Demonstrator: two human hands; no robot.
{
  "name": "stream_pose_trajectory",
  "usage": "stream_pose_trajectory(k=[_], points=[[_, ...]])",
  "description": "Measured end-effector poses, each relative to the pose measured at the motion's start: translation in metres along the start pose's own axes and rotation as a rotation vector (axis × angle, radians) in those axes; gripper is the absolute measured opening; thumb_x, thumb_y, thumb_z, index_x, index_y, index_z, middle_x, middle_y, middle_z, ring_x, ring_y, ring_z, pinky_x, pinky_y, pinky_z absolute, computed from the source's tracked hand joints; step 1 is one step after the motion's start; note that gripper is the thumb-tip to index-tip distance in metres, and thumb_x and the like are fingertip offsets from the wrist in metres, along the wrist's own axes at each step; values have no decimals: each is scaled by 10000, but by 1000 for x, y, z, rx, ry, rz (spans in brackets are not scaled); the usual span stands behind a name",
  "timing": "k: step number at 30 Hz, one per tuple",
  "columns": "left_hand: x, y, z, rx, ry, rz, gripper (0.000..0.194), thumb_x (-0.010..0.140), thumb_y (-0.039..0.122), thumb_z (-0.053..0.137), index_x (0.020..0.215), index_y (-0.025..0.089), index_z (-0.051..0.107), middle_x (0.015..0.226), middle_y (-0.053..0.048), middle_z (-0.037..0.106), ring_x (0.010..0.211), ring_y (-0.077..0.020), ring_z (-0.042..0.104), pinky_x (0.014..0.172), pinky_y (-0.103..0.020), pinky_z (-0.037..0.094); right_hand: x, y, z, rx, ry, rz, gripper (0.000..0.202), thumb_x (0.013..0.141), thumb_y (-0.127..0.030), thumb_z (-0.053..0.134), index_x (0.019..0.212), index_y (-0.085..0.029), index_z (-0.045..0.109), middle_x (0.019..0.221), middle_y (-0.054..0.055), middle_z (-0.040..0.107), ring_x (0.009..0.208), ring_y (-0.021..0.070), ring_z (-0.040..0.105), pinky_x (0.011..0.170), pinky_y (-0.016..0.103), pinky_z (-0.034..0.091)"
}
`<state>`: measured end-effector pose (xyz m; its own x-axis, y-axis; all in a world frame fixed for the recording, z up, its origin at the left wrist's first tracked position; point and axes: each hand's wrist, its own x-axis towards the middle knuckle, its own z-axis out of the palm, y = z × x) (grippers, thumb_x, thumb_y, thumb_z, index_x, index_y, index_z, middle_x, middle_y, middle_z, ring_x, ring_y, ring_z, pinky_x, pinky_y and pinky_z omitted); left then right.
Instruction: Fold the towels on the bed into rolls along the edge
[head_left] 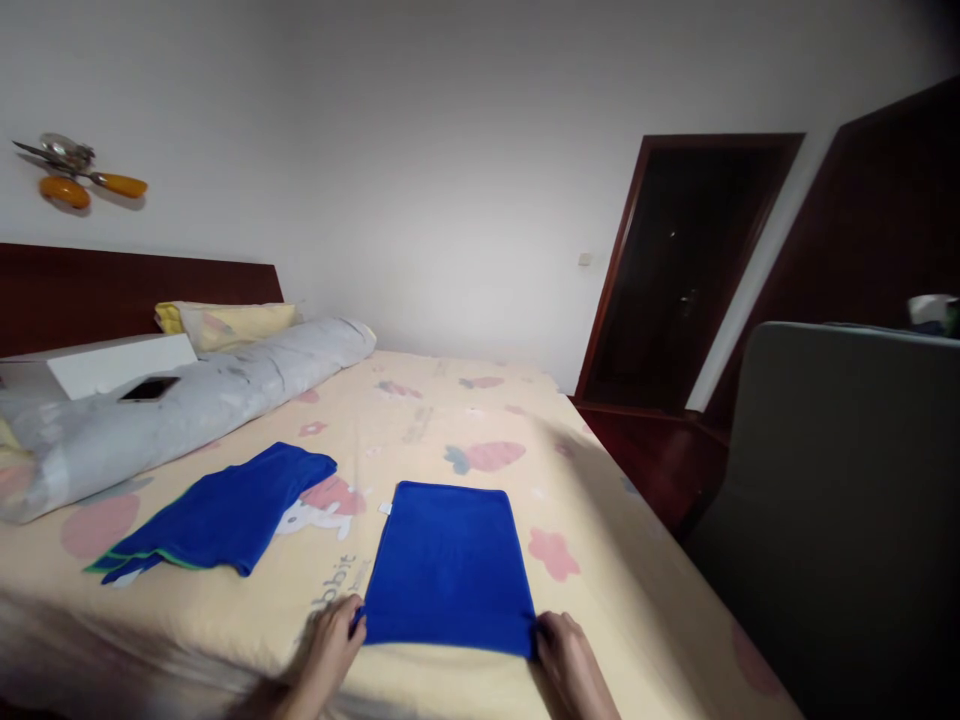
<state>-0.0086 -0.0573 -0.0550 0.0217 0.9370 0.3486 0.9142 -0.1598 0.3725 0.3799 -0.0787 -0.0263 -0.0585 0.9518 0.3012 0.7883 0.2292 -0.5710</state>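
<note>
A blue cloth (450, 565) lies flat on the bed in front of me, roughly square, with a small white tag on its left edge. My left hand (335, 640) pinches its near left corner. At the near right corner, my right hand (568, 650) has its fingers closed on the cloth's edge. Farther left, a second blue cloth (232, 510) with green edging lies loosely crumpled, apart from both hands.
The bed's patterned sheet (420, 410) spreads around the cloths. A rolled grey quilt (247, 385) bears a phone (150, 389), with a white box (124, 365) and a pillow (240, 325) behind. A dark chair or panel (840, 500) stands at right.
</note>
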Motion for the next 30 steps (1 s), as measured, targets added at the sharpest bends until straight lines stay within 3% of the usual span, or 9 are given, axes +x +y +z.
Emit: stream_pose_trajectory(k=[3, 6, 9, 12, 14, 16, 20, 24, 30], points=[[-2, 8, 6, 163, 119, -11, 278, 783, 107, 487, 907, 244, 696, 871, -26, 738, 873, -200, 674, 799, -324, 491, -2, 14, 15, -127, 88, -11, 238, 888, -205, 400, 750, -223, 593, 740, 57, 622, 703, 205, 587, 667, 333, 470], [-9, 18, 12, 257, 245, 23, 441, 813, 68, 442, 1144, 257, 663, 1110, -48, 716, 1044, -226, 641, 898, -393, 480, -9, 17, 27, -264, 210, -83, 159, 866, -262, 508, 947, -206, 632, 832, 78, 644, 720, 222, 585, 670, 359, 476], [-16, 38, 23, 225, 227, 312, 569, 829, 16, 369, 1271, 287, 603, 1246, -8, 677, 1140, -167, 612, 968, -327, 486, -13, 4, 44, -315, 240, -311, 360, 838, -299, 607, 1187, -208, 594, 1052, 106, 686, 870, 248, 630, 773, 373, 502], [-22, 69, 35, 174, 101, 630, 605, 877, 74, 371, 1443, 278, 426, 1408, 14, 570, 1274, -140, 528, 1041, -282, 458, -11, -18, 65, -300, 108, -576, 444, 895, -258, 546, 1338, -259, 523, 1274, 59, 658, 1113, 237, 623, 922, 349, 483], [-24, 85, 36, 161, 50, 673, 610, 932, 181, 392, 1523, 258, 259, 1480, -5, 486, 1322, -160, 485, 1069, -309, 440, -8, -28, 75, -270, -31, -645, 552, 915, -285, 526, 1452, -274, 400, 1391, 38, 577, 1232, 228, 569, 979, 339, 468], [-24, 89, 30, 156, 16, 630, 628, 966, 283, 403, 1543, 279, 155, 1520, -12, 421, 1343, -174, 463, 1076, -326, 432, -8, -30, 75, -243, -125, -627, 615, 929, -309, 507, 1506, -273, 294, 1466, 40, 481, 1307, 230, 507, 1026, 343, 449], [-24, 61, 5, 191, -75, 508, 628, 982, 378, 403, 1530, 363, 98, 1555, 10, 347, 1372, -182, 426, 1099, -351, 388, -12, -10, 53, -208, -162, -512, 550, 958, -235, 441, 1489, -313, 318, 1479, 24, 447, 1341, 213, 463, 1070, 334, 429], [-24, 22, -12, 209, -94, 403, 601, 982, 384, 404, 1515, 402, 127, 1530, 22, 396, 1367, -183, 432, 1111, -372, 350, -19, 17, 27, -221, -77, -415, 476, 958, -253, 445, 1433, -299, 440, 1426, 37, 520, 1301, 221, 510, 1034, 343, 475], [-16, -4, -25, 180, -40, 499, 518, 970, 314, 439, 1473, 387, 338, 1454, -6, 515, 1343, -190, 462, 1069, -380, 371, -18, 33, 14, -344, 19, -460, 411, 938, -273, 494, 1345, -272, 546, 1340, 55, 610, 1226, 237, 584, 912, 337, 519]])
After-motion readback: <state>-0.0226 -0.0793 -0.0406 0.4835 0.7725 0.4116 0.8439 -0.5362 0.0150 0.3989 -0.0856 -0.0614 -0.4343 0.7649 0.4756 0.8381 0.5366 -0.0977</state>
